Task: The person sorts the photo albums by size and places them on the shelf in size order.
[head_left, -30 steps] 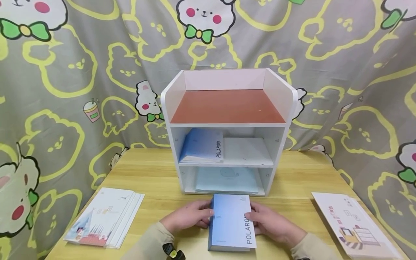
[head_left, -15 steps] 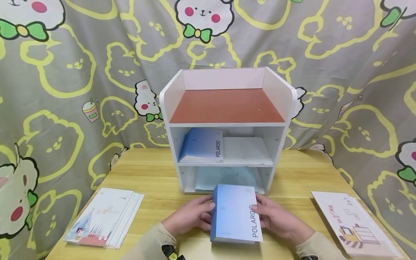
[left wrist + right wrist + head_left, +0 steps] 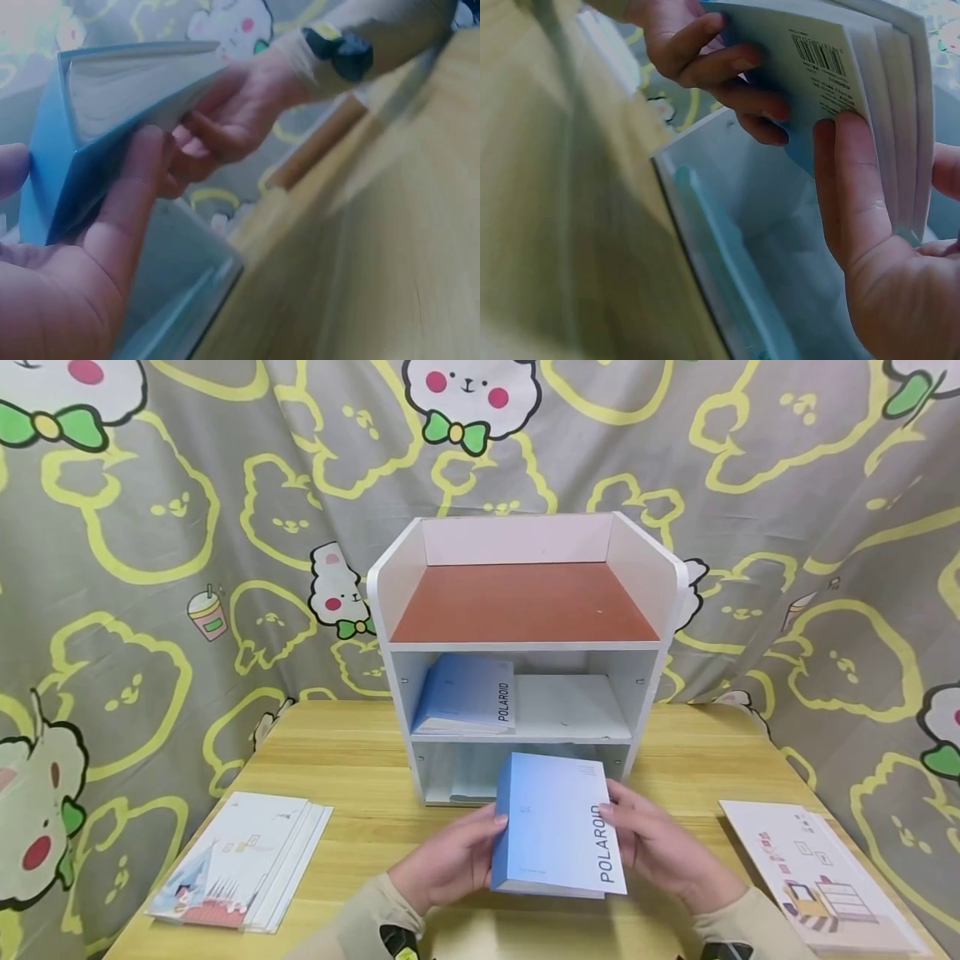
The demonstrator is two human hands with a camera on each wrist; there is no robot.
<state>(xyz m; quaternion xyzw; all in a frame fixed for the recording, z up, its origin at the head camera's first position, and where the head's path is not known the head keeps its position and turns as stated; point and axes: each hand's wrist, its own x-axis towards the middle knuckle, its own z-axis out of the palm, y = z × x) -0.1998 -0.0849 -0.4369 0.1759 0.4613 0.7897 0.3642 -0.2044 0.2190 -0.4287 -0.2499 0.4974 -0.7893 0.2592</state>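
Between both hands, raised off the table in front of the shelf, is a blue-to-white photo album (image 3: 555,827) marked POLAROID. My left hand (image 3: 453,856) grips its spine side, thumb on the front cover. At the opposite, open-page edge, my right hand (image 3: 663,843) pinches the album with its thumb over the lettering. Fingers of both hands support the back cover, where a barcode shows in the right wrist view. A similar blue album (image 3: 468,693) lies at the left of the middle compartment of the white shelf (image 3: 647,727).
A light blue flat item (image 3: 476,772) lies in the bottom compartment, partly hidden by the held album. Stacks of white illustrated booklets lie at the table's left (image 3: 240,860) and right (image 3: 821,877). A patterned curtain (image 3: 172,527) hangs behind the wooden table (image 3: 337,752).
Both hands have lifted the album off the table, raising it towards the shelf and slightly right. It now covers part of the bottom compartment.
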